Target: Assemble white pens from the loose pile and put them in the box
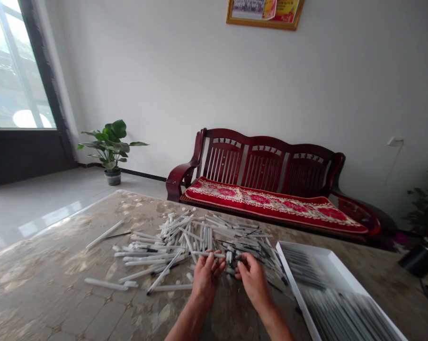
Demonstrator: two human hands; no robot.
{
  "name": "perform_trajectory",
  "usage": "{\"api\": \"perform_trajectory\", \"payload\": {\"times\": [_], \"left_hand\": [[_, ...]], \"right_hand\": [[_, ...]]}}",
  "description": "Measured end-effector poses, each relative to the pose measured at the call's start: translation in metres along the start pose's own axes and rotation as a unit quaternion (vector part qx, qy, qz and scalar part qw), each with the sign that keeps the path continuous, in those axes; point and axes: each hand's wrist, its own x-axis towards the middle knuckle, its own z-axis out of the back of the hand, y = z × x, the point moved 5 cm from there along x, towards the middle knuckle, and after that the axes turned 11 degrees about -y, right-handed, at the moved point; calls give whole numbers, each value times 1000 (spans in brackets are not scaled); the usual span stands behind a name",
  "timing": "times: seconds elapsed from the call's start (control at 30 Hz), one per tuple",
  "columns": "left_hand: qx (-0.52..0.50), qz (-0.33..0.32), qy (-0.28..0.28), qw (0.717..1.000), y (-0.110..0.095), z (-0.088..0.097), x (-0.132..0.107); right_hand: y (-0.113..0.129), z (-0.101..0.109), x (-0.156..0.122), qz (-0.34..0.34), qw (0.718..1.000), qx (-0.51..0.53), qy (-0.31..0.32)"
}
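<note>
My left hand (204,280) is closed, its thumb and fingers pinching a slim white pen (219,255) that lies crosswise over the pile. Just to the right, my right hand (252,277) is closed too, fingertips together by a small dark piece that blurs into the pens behind, so what it grips is unclear. Beyond both hands spreads a loose heap of white pens and pen parts (164,248), some with dark ends. A long pale pen (105,285) lies apart at the left.
On the right stands a shallow white box (356,279) holding rows of grey-black pens (345,308). A patterned cover (89,312) lies over the table. Past its far edge is a dark red wooden bench (263,161). A black cylindrical object (420,258) is at the far right.
</note>
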Motion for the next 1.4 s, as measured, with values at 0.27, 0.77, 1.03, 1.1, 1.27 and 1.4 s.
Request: {"api": "perform_trajectory", "payload": {"times": [0.27,0.77,1.03,1.1,1.27,1.4], "left_hand": [[22,26,20,999,10,-2,-7],[18,18,18,1000,13,0,-8],[26,1,31,999,13,-1,-8],[34,-5,43,998,13,-2,-10],[45,-11,49,998,12,-4,-13],[37,-21,52,998,10,-5,-13]], "right_hand": [[14,-8,-6,82,996,-39,-5],[20,-5,-7,149,982,-108,-39],[24,-2,-7,150,977,-141,-49],[22,-1,-7,157,975,-152,-48],[23,0,-8,187,968,-164,-44],[25,-1,-11,191,969,-152,-43]]}}
